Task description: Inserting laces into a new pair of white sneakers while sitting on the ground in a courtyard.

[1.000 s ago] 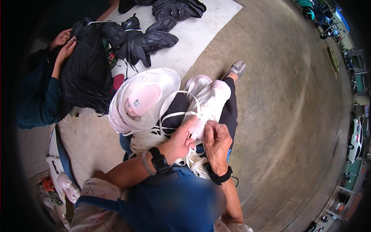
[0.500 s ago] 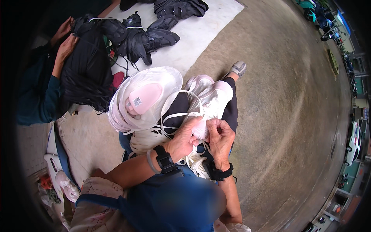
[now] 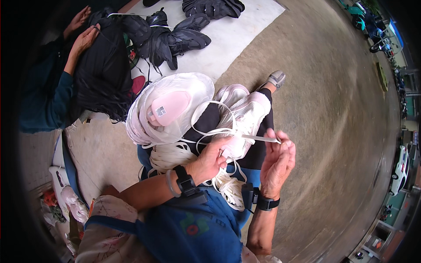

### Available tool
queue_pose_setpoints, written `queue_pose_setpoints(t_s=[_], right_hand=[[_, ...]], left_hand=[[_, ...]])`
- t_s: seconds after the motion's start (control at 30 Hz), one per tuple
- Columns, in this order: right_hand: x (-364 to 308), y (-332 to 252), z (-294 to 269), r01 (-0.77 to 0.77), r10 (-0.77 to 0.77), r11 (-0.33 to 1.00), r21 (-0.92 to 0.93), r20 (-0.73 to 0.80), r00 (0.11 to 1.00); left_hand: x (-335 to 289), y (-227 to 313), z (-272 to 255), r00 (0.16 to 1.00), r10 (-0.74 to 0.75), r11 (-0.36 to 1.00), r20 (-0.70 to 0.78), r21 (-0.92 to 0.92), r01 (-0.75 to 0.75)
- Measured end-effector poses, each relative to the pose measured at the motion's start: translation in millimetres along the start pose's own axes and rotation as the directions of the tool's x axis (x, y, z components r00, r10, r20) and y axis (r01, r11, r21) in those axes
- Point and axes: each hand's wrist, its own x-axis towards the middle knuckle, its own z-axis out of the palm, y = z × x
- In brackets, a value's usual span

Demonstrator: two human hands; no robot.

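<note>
Grip pinched on a flat white lace (image 3: 258, 138): the right hand (image 3: 277, 163) draws its tip rightward while the left hand (image 3: 209, 161) closes on a white shoe (image 3: 244, 120) resting on the lap. Steady, level tension would serve best. The taut lace lies nearly horizontal, tip pointing right.

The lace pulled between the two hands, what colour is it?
White, a flat lace stretched from the left hand to the right hand; head view.
</note>
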Motion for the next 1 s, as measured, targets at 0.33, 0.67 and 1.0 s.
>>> queue_pose_setpoints(t_s=[0.33, 0.67, 1.0], right_hand=[[15, -71, -46, -0.223, 0.184, 0.955, 0.196, 0.197, 0.963], [14, -114, -68, -0.152, 0.010, 0.884, 0.443, 0.306, 0.952], [28, -180, -155, 0.026, -0.146, 0.733, 0.680, 0.119, 0.982]], left_hand=[[-64, 54, -25, 0.969, -0.050, 0.615, 0.244, 0.771, -0.163], [-20, 66, -11, 0.702, 0.462, -0.356, 0.542, 0.838, -0.413], [-2, 84, -8, 0.751, 0.356, -0.432, 0.556, 0.810, -0.396]])
